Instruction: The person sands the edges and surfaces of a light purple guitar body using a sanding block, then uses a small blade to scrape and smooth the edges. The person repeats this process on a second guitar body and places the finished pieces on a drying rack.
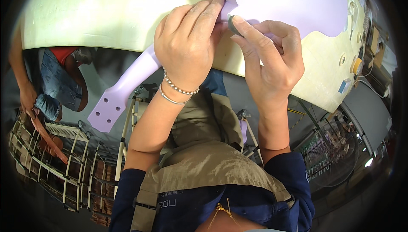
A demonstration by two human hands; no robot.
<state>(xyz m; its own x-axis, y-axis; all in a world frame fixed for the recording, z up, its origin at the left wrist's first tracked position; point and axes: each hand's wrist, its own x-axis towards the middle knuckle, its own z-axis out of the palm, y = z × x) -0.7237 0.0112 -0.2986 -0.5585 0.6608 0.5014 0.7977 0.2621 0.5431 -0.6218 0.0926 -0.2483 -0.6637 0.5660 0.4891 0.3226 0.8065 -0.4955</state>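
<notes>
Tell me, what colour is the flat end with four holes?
Pale purple; the flat end shows best in the head view.

From my end, the lilac guitar-shaped piece looks smooth and evenly coated, with a soft satin sheen along its long narrow part. Under it I see a cream surface, hard and smooth-looking, lightly scuffed and glaring under the light. The small dark pad reads matt to me; I can't tell whether it is foam or abrasive. The left fingers look faintly chalky. I make out a shiny metal beaded bracelet, a polished metal bangle, a glossy gold-toned necklace, a matt, pale-smudged cloth apron and faded denim shorts.
</notes>
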